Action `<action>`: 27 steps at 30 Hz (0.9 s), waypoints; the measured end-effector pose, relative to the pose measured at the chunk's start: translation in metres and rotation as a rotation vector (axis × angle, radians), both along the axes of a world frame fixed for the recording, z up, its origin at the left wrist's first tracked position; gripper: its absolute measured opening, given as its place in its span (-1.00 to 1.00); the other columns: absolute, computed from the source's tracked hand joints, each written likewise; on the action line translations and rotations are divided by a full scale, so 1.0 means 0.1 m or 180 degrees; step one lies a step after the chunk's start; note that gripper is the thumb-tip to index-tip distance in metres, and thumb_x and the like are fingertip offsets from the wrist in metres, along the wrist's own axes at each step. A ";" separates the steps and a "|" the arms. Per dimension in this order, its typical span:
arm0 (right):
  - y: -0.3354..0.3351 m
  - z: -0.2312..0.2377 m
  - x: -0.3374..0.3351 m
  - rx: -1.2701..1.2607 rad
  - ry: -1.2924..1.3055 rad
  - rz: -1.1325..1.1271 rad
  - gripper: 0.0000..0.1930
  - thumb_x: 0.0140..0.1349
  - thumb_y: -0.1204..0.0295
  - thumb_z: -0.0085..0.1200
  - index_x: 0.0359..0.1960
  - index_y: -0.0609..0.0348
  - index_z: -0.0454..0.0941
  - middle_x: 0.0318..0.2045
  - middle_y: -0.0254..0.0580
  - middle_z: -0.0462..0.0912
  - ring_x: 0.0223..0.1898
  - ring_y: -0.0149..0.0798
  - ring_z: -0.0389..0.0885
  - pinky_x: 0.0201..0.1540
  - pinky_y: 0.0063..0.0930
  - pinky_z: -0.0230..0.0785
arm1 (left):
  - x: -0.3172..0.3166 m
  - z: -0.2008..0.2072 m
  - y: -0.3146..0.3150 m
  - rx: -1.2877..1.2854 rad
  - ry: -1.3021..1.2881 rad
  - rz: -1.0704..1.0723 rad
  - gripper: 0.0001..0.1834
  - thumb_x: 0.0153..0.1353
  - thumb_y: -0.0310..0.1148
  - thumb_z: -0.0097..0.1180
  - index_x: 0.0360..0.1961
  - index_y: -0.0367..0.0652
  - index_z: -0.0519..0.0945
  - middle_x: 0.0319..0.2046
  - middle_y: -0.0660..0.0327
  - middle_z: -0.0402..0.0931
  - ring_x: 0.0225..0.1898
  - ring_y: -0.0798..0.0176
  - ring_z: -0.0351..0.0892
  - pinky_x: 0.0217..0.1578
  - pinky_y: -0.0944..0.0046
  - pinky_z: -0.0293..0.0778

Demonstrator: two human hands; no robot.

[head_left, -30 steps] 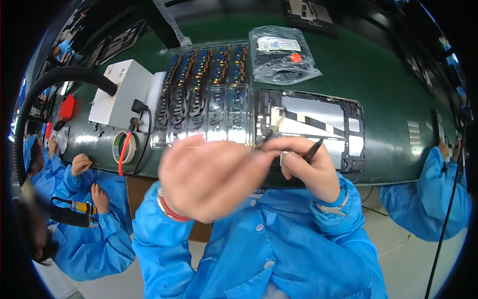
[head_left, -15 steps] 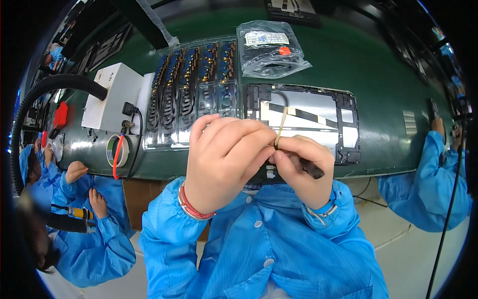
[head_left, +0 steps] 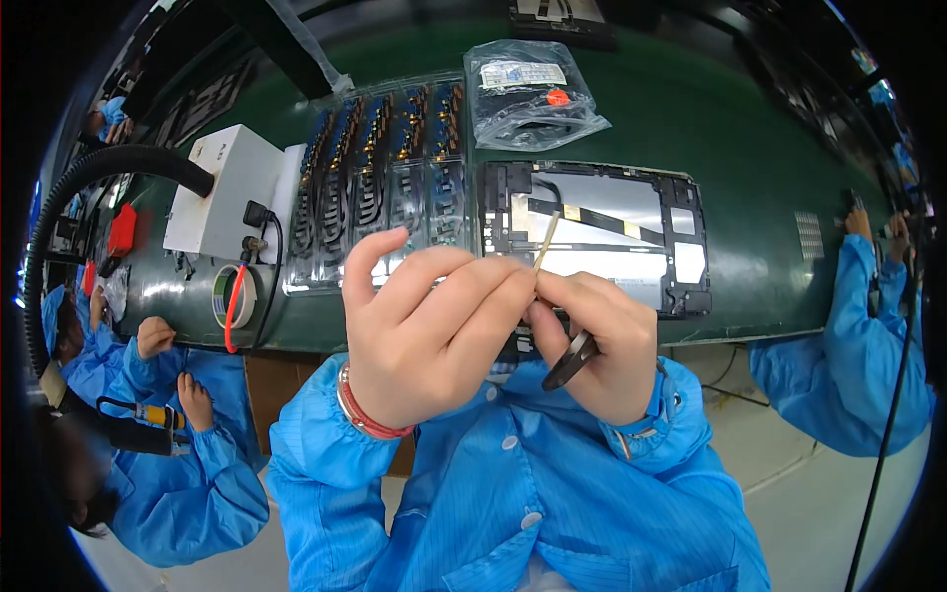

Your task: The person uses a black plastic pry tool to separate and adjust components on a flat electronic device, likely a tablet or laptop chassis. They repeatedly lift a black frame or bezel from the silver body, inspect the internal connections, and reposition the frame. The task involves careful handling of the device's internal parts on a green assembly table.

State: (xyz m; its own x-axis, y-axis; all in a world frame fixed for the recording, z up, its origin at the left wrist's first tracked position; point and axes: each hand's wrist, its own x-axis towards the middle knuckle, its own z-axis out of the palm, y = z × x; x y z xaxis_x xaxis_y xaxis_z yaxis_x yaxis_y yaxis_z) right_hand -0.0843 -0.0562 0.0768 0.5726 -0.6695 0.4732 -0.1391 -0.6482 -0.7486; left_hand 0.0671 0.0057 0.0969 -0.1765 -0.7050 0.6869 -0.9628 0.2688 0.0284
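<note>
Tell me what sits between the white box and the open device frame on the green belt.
In the head view, a clear tray of small flex parts lies between the white box and the device frame, on the green belt.

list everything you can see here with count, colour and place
thin strip: one, tan, pinched between both hands
tweezers: one, black, in right hand
open device frame: one, black and silver, on belt behind hands
parts tray: one, clear, left of frame
plastic bag: one, clear, behind frame
box: one, white, left of tray
hose: one, black, far left
tape roll: one, pale, below box
belt: one, green
co-workers' sleeves: blue, both sides
left hand: one, centre
right hand: one, centre
</note>
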 end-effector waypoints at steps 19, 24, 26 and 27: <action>0.07 -0.12 -0.06 0.0200 0.0455 0.0798 -0.76 -0.03 0.62 0.08 -0.26 0.26 0.54 -0.55 -0.10 0.52 -0.53 -0.15 0.50 -0.50 -0.41 0.34 | 0.43 -0.19 0.69 -0.0567 0.0280 0.1140 -0.78 -0.27 -0.63 0.15 -0.50 -0.13 0.54 -0.46 0.27 0.52 -0.40 0.20 0.48 -0.31 0.29 0.33; 0.03 -0.22 -0.11 0.0609 0.0290 0.0703 -0.78 -0.05 0.63 0.10 -0.29 0.26 0.56 -0.60 -0.14 0.51 -0.61 -0.28 0.45 -0.58 -0.51 0.26 | 0.66 -0.52 1.57 0.0890 0.0541 0.2816 -0.94 -0.01 -0.54 0.08 -0.45 -0.25 0.53 -0.48 0.17 0.51 -0.44 0.18 0.48 -0.32 0.28 0.40; 0.02 -0.21 -0.12 0.0673 0.0339 0.0669 -0.79 -0.06 0.63 0.11 -0.31 0.26 0.56 -0.62 -0.17 0.50 -0.65 -0.35 0.39 -0.63 -0.54 0.20 | 0.79 -0.81 1.91 0.1701 0.0607 0.3086 -0.93 0.00 -0.47 0.10 -0.45 -0.22 0.55 -0.48 0.10 0.51 -0.43 0.06 0.49 -0.40 0.19 0.38; 0.02 -0.22 -0.11 0.0692 0.0382 0.0678 -0.79 -0.06 0.63 0.11 -0.31 0.26 0.56 -0.62 -0.16 0.50 -0.65 -0.35 0.41 -0.63 -0.54 0.21 | 0.83 -0.94 2.03 0.2216 0.0557 0.3271 -0.91 0.02 -0.44 0.09 -0.45 -0.22 0.56 -0.48 0.07 0.51 -0.41 0.03 0.51 -0.41 0.16 0.39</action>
